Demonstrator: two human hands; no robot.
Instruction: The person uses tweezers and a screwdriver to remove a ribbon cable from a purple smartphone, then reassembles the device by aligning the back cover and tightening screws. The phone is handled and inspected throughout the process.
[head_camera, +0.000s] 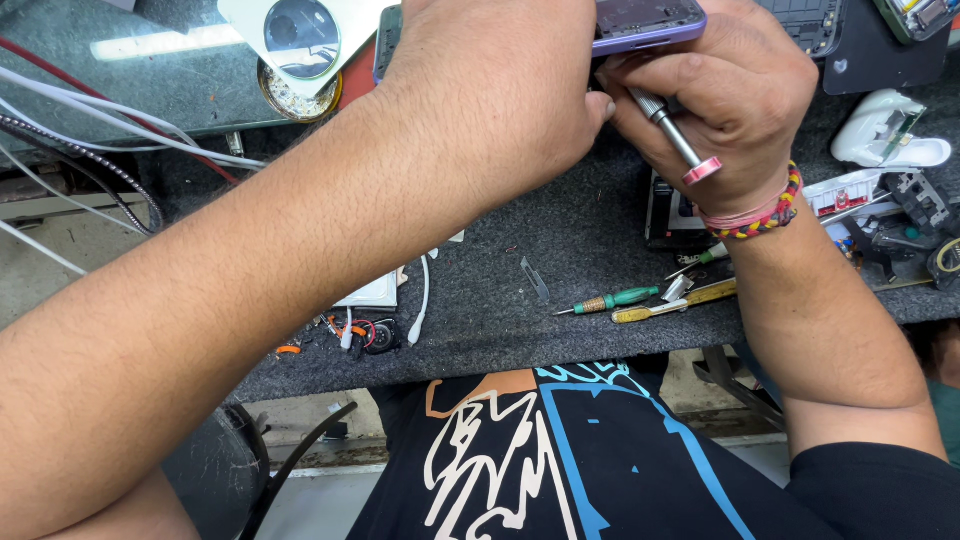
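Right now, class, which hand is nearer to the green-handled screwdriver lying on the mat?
Right. The right hand, gripping a metal screwdriver, is above the green-handled screwdriver; the left hand is farther up and left.

Screwdriver (668, 130) in right hand (725, 95): shaft looked bare metal, knurled and shiny, end cap pink, glossy. Phone (648, 22) under left hand (490, 90): purple frame, smooth, satin sheen, likely plastic or coated metal, couldn't tell which. Surface (560, 230) was covered in dark grey mat, rough, felt-like, matt, speckled with lint. Small green screwdriver (612, 299): translucent plastic handle, thin metal tip. Yellow pry tool (675, 302): smooth plastic, slightly worn. Bracelet (765, 215) on right wrist: braided cord, matt, multicoloured. White cables (120, 125): smooth rubbery sheath. White back cover (300, 35): glossy plastic with dark glassy lens ring. T-shirt (560, 460): black cloth, matt print
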